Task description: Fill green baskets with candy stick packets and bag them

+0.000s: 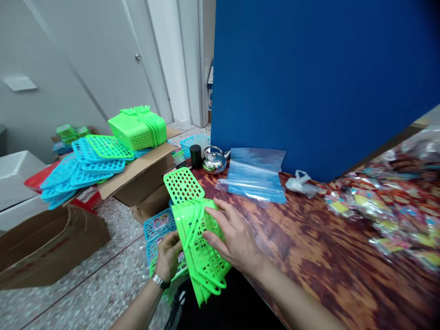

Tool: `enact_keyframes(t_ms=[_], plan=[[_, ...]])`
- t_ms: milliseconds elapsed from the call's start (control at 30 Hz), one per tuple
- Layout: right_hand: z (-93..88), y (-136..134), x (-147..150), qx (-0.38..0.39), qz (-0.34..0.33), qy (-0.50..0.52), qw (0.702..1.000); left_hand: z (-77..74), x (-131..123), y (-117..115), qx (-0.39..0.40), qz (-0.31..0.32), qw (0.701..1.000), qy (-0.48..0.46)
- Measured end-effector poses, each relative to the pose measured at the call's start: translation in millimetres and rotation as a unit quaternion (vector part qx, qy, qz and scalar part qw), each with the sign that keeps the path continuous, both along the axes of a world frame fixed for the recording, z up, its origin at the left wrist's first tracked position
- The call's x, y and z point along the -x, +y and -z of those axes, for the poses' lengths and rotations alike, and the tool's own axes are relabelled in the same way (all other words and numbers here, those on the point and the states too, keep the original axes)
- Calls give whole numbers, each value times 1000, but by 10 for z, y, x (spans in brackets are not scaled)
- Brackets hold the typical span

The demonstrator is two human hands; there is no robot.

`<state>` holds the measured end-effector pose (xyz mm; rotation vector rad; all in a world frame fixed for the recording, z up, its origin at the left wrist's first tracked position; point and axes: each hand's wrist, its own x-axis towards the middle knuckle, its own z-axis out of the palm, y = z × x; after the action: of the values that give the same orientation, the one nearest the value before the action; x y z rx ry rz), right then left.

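Bright, soft light; glints on the kettle (213, 161); packets (392, 197) at right blurred and stretched

Looks like a packing room or stockroom — shown by nested green plastic baskets (137, 128), open cardboard carton (75, 243), heap of glossy packets (388, 197) along marbled brown tabletop (295, 256).

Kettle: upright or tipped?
Upright. The kettle sits on the table with its handle arched over the top and its spout at the side. Full or empty: cannot tell, opaque walls.
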<state>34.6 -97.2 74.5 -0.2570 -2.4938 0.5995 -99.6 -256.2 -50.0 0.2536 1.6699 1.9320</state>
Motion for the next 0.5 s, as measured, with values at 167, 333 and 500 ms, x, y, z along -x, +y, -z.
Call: enact_keyframes(t_ms=[167, 333, 500], plan=[[-219, 84, -127, -170, 91, 2, 981, -74, -4, 261, -19, 41, 998, 37], [-296, 137, -200, -205, 146, -17, 968, -156, -69, 467, -36, 55, 997, 46], [-415, 102, -129, -192, 91, -12, 977, -275, -153, 634, -55, 54, 996, 40]])
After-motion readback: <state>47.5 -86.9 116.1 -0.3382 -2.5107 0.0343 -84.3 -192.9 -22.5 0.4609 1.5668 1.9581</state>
